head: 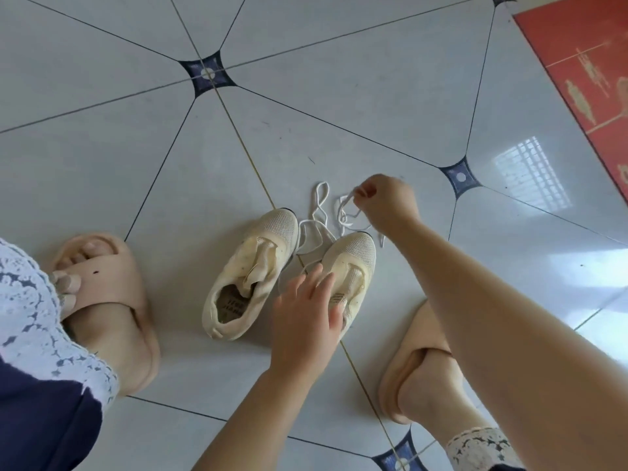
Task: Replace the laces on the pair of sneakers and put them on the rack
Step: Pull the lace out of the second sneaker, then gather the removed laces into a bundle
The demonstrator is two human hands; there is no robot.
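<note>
Two cream mesh sneakers stand side by side on the tiled floor, toes pointing away from me. The left sneaker (249,271) has no lace and its tongue is folded loose. My left hand (307,314) hovers with spread fingers over the right sneaker (355,263), covering its opening. White laces (319,229) lie tangled on the floor just beyond the toes. My right hand (385,203) pinches a loop of one white lace above the floor, past the right sneaker's toe.
My feet in beige slides flank the sneakers, one slide (112,300) at the left, the other slide (418,362) at the right under my forearm. A red mat (588,69) lies at the far right. No rack is in view.
</note>
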